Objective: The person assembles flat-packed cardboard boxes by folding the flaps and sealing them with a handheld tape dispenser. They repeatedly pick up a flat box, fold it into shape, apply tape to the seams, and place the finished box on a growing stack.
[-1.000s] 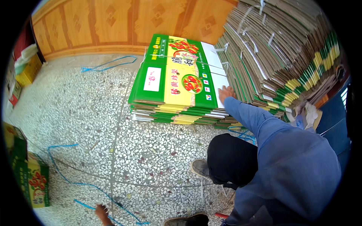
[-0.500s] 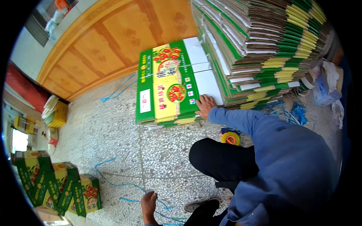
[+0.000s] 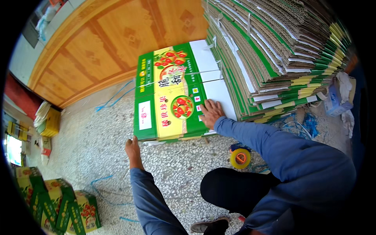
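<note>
- On the speckled terrazzo floor (image 3: pixel 90 145), a low stack of flattened green-and-yellow cartons (image 3: pixel 172 98) lay beside a wooden panelled wall (image 3: pixel 117 43), tied with a thin white string across the top.
- Right hand (image 3: pixel 211 112) rested palm-down on the top carton, near its right front corner; fingers (image 3: pixel 206 104) spread and flat, gripping nothing.
- Left hand (image 3: pixel 133 150) was at the stack's front left corner, at floor level, touching or just beside the lower edge; whether its fingers were curled under a carton could not be told.
- Both forearms wore blue sleeves; the person crouched, 1 dark-trousered knee (image 3: pixel 231 188) in the lower middle.
- A much taller pile of flattened cartons (image 3: pixel 274 51) stood just to the right of the low stack, its edges showing brown corrugation with green and yellow strips.
- A yellow tape roll (image 3: pixel 240 158) lay on the floor between the knee and the stack.
- Blue strapping (image 3: pixel 113 96) trailed on the floor by the wall and again near the left forearm.
- Assembled green boxes (image 3: pixel 58 203) stood at lower left, well apart from the hands.
</note>
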Available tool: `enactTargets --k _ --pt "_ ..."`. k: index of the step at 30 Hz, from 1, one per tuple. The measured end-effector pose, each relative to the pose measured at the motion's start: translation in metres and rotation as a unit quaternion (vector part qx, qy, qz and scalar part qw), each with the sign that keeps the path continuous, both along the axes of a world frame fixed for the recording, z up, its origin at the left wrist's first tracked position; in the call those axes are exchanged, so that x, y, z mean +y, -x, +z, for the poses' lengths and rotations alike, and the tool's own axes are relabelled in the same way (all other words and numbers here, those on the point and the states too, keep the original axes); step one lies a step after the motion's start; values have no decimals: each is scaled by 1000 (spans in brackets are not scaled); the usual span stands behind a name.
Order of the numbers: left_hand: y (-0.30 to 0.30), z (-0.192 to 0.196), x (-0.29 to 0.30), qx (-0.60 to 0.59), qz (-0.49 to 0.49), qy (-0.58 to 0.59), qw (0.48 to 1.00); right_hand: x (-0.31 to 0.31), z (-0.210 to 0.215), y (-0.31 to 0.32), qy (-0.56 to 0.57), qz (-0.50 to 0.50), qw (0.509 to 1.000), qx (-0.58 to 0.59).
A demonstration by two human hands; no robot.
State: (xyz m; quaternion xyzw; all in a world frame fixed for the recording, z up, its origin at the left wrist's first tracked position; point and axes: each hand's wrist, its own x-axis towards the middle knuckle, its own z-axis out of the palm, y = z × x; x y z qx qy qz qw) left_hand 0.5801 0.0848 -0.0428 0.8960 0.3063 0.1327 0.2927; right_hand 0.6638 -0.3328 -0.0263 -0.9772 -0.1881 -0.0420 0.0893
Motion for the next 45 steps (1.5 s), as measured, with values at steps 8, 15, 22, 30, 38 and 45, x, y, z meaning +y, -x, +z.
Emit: enactTargets --k 8,15,22,30,38,45 --pt "-57 11 -54 98 49 -86 990 -10 -1 -1 2 -3 1000 -14" --pt "-48 26 -44 98 55 -97 989 -1 2 -1 -5 -8 1000 15" --pt "-46 -26 -17 28 136 139 981 17 -5 6 21 -11 1000 13" --pt "-28 -23 -19 -151 142 293 933 21 -5 14 10 32 999 -8" --pt "35 -17 -63 -311 236 400 829 -4 -6 44 10 82 997 7" --pt "72 -26 -79 -333 224 427 810 -24 -4 51 -13 124 992 5"
